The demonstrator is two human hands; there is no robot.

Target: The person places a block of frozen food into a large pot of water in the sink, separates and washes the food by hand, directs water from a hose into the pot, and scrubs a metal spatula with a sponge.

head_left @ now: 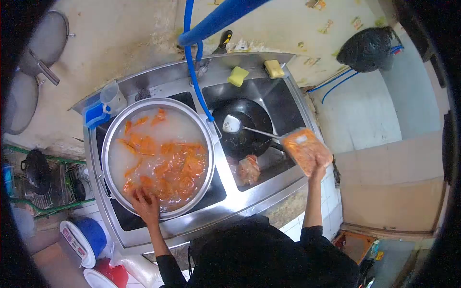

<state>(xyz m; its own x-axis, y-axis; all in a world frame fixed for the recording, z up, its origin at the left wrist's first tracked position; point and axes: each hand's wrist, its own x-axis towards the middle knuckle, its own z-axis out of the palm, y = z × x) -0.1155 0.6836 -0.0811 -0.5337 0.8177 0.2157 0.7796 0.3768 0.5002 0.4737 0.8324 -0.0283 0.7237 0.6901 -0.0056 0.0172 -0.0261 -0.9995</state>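
My left hand [145, 205] is at the near rim of a large metal basin [106, 165], its fingertips in cloudy water among orange pieces [185, 168]. Whether those fingers grip a piece is hidden. Out to the right, above the sink's edge, my right hand [318, 168] is closed on a clear flat pack [306, 149] with orange contents. The basin rests over the left sink bowl. In the right bowl lie a dark wok [247, 113], a metal spatula [233, 125] and a crumpled plastic bag [249, 169].
A blue hose [192, 72] hangs over the sink's middle. Two yellow sponges [237, 76] sit on the back ledge. At the left stand a clear jug [113, 97] and a blue container [95, 115]. A black bag [367, 49] hangs at the right wall.
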